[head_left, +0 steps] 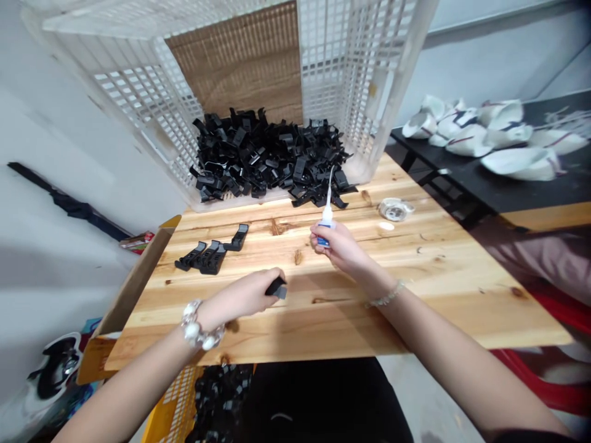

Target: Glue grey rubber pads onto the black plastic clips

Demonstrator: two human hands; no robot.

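Observation:
My left hand (252, 291) is closed round a small black plastic part (277, 288), low over the near half of the wooden table (369, 271). My right hand (340, 245) grips a small white bottle with a blue label (325, 232); its long thin nozzle points up and away from me. Several black parts with grey pads (211, 257) lie on the table to the left, beyond my left hand. Behind them, a tipped white plastic crate (385, 117) holds a heap of black parts (272, 157), some of which spill past its front edge.
A roll of clear tape (396, 210) lies on the right of the table. White shaped pieces (489, 129) rest on a dark table (521, 191) at the right. Below the near edge is a yellow crate (173, 406) with black parts; a cardboard box (133, 289) stands left.

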